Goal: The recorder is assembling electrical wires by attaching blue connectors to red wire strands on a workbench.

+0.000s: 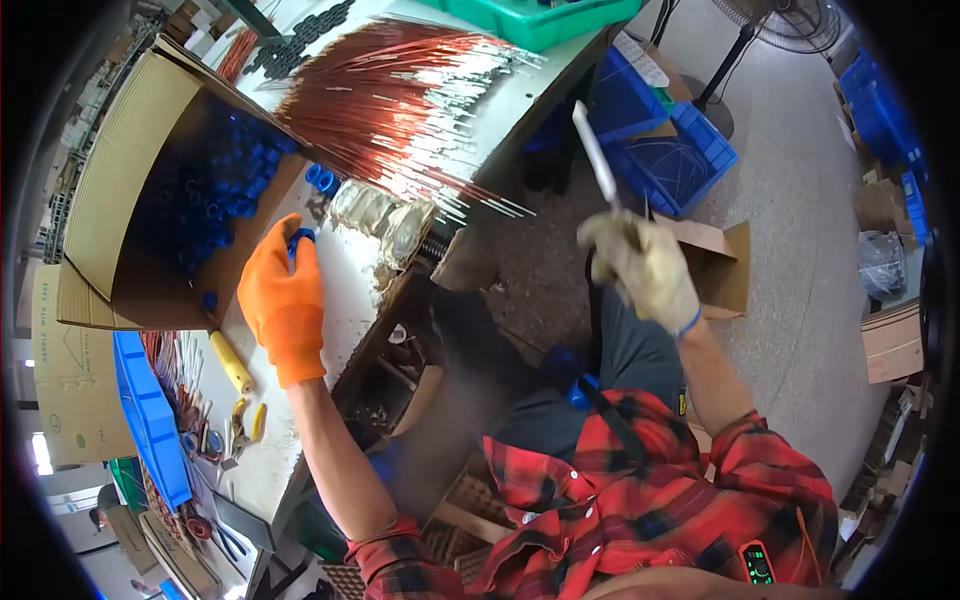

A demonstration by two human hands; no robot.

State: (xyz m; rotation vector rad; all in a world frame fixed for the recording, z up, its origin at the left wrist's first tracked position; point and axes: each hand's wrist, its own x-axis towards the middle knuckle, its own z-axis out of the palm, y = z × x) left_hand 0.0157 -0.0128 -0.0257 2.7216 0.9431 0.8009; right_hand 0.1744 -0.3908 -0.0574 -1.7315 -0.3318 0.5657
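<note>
My left hand [283, 290], in an orange glove, is at the bench edge by the cardboard box's mouth. Its thumb and fingers close on a small blue plastic ring-shaped piece [301, 238], partly hidden by the glove. Two similar blue rings [322, 180] stand on the bench just beyond it. Out to the right, over the floor, my right hand [640, 262] wears a cream work glove and grips a slim whitish stick-like tool [596, 155]. That tool points up and away; its kind I cannot make out. Beside it on the bench is a clamp-like fixture [385, 222] wrapped in dirty tape.
A cardboard box [115, 190] full of blue plastic pieces lies open on the left. Red rods with white ends [390, 100] are spread beyond it. Yellow-handled pliers [240, 430] and a yellow handle [231, 362] lie nearer. Blue crates [700, 140] and a fan [780, 20] stand right.
</note>
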